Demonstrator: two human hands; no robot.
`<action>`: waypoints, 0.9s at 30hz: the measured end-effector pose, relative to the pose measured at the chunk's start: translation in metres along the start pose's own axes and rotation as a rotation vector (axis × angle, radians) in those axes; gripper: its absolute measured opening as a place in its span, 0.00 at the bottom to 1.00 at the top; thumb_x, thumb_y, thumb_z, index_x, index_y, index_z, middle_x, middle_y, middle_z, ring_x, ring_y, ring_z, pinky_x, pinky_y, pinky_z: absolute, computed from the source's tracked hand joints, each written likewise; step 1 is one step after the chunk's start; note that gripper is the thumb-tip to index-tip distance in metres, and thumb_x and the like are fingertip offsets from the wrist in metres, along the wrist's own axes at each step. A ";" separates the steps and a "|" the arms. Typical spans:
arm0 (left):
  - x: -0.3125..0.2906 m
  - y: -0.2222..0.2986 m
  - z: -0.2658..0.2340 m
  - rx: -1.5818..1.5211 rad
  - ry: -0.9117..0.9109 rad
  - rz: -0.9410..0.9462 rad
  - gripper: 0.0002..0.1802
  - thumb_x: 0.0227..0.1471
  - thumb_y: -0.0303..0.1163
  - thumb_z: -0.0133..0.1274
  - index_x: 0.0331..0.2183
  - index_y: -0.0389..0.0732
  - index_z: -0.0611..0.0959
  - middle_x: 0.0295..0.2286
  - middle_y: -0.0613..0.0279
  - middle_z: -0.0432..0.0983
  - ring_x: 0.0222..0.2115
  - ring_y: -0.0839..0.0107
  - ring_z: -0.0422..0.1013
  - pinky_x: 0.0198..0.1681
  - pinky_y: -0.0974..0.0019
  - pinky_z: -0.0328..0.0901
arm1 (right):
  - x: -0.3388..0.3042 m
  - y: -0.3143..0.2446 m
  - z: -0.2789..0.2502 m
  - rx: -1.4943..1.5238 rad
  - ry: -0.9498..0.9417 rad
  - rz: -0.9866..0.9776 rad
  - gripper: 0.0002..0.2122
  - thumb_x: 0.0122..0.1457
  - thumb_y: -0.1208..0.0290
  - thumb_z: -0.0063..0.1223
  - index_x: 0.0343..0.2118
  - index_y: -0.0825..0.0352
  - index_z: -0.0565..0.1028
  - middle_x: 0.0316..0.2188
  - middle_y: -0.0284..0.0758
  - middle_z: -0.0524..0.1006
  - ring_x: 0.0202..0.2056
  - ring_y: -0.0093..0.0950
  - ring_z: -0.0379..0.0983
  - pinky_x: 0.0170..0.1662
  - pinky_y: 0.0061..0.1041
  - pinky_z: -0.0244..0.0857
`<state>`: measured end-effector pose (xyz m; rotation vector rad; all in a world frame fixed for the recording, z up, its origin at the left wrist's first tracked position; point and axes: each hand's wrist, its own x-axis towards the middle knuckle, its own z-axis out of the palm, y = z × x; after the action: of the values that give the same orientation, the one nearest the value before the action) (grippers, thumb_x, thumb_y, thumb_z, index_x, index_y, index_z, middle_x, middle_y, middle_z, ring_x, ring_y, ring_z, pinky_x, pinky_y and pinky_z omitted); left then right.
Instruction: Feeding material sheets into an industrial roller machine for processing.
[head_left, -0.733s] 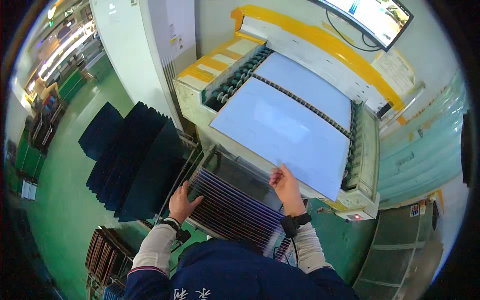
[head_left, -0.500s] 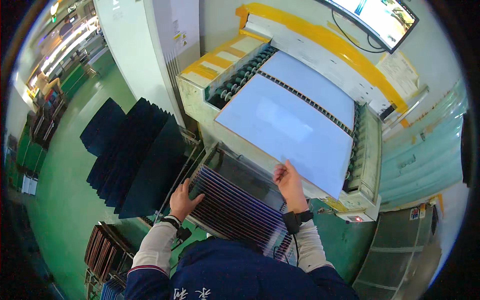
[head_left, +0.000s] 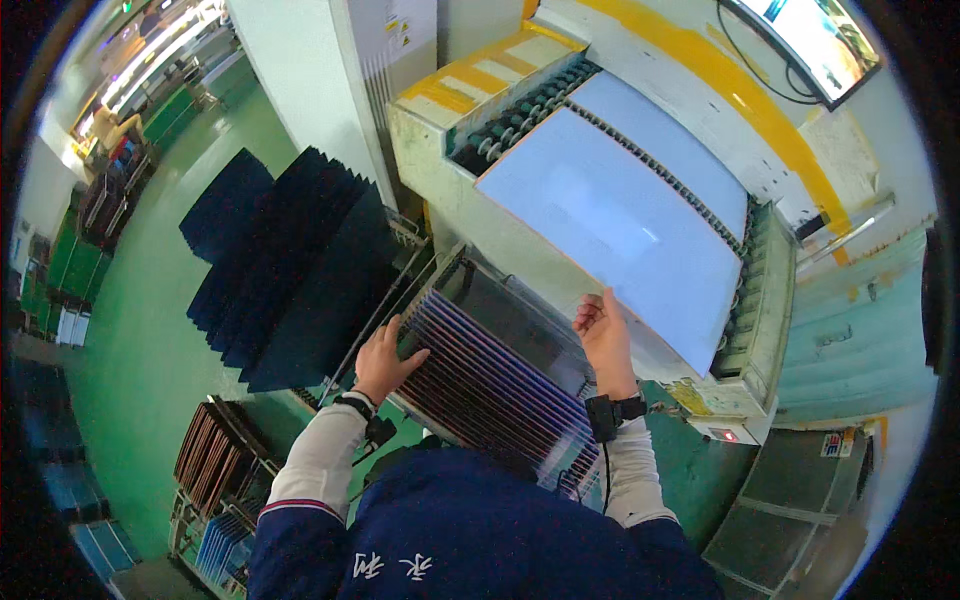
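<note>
As the two forearms in white sleeves rise from the lower edge, the hands stand well apart from each other. The bare left hand (head_left: 388,362) is opened out, its fingers directed away from the body and its thumb extended to the right; it is at the left edge of a metal rack (head_left: 490,375) filled with thin dark plates in close parallel rows. Whether it touches the rack cannot be told. The bare right hand (head_left: 605,338) is raised beyond the rack, its fingers loosely curled and directed away from the body. Its fingertips are at the near edge of a pale bluish-white rectangular panel (head_left: 620,235); contact or grip cannot be confirmed.

The panel lies on the roller bed of a cream-coloured machine (head_left: 450,200). Its long axis runs from upper left to lower right, one long edge facing the person, its right-hand end lower in view. A second pale bluish-white panel (head_left: 670,140) lies beyond it, roughly parallel, with a row of dark rollers (head_left: 657,177) showing between the two.
</note>
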<state>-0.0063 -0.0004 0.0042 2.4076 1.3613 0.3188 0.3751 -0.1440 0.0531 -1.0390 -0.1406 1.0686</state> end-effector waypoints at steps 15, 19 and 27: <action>0.000 -0.002 0.001 0.003 -0.055 -0.031 0.50 0.49 0.64 0.62 0.62 0.41 0.68 0.48 0.49 0.77 0.48 0.52 0.74 0.51 0.53 0.70 | -0.023 0.101 -0.056 -1.496 -0.122 0.105 0.36 0.58 0.32 0.51 0.43 0.69 0.83 0.41 0.53 0.82 0.46 0.49 0.79 0.50 0.41 0.70; 0.000 -0.002 0.000 0.002 -0.074 -0.041 0.51 0.49 0.64 0.62 0.62 0.39 0.68 0.48 0.49 0.77 0.48 0.52 0.74 0.51 0.53 0.70 | -0.027 0.102 -0.052 -1.482 -0.039 0.000 0.35 0.58 0.33 0.51 0.43 0.69 0.83 0.41 0.53 0.82 0.46 0.50 0.79 0.50 0.42 0.70; 0.000 -0.004 0.002 -0.022 -0.026 -0.007 0.51 0.48 0.64 0.63 0.62 0.39 0.68 0.46 0.49 0.78 0.46 0.51 0.75 0.49 0.52 0.71 | -0.029 0.099 -0.047 -1.517 -0.060 -0.058 0.29 0.58 0.40 0.59 0.39 0.70 0.84 0.36 0.47 0.84 0.41 0.42 0.81 0.46 0.36 0.71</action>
<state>-0.0087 0.0009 0.0004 2.3808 1.3477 0.2984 0.3219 -0.1879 -0.0371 -2.3027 -1.1427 0.8360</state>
